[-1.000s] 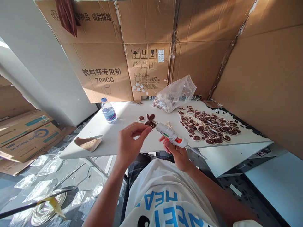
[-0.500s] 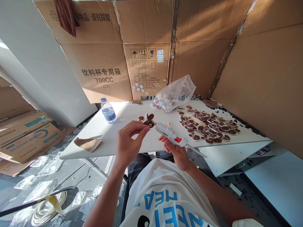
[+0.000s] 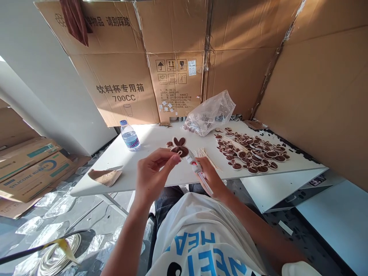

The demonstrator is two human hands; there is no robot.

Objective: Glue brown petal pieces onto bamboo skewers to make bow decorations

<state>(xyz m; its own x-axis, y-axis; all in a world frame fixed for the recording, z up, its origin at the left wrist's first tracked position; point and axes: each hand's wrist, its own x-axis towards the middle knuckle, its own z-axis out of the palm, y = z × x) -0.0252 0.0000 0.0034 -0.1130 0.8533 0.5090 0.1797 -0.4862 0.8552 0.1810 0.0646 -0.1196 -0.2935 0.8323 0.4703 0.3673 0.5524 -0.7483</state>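
Note:
My left hand (image 3: 155, 168) is closed in a pinch at the lower edge of a brown bunny-shaped piece (image 3: 179, 147) with a pale border. A small pale cord loop (image 3: 180, 153) shows at the fingertips, in front of the piece. My right hand (image 3: 211, 174) is wrapped round a white glue gun (image 3: 194, 164) with a glue stick sticking out of its back end. The gun's tip points at the piece's lower right edge; whether it touches cannot be made out. Behind the left fingers, another small brown piece (image 3: 170, 144) lies on the white table (image 3: 155, 134).
Many similar brown pieces (image 3: 255, 153) are spread over the right side, beside pale thin sticks or cords (image 3: 207, 158). A clear plastic bag (image 3: 211, 115) stands behind. At left are a water bottle (image 3: 130, 136) and a torn cardboard scrap (image 3: 106, 176). Cardboard walls (image 3: 178, 30) enclose the back.
The glue gun has swung to point more directly away from me, its tip now by the piece. The bunny-shaped piece has turned, showing both ears. My view has shifted slightly.

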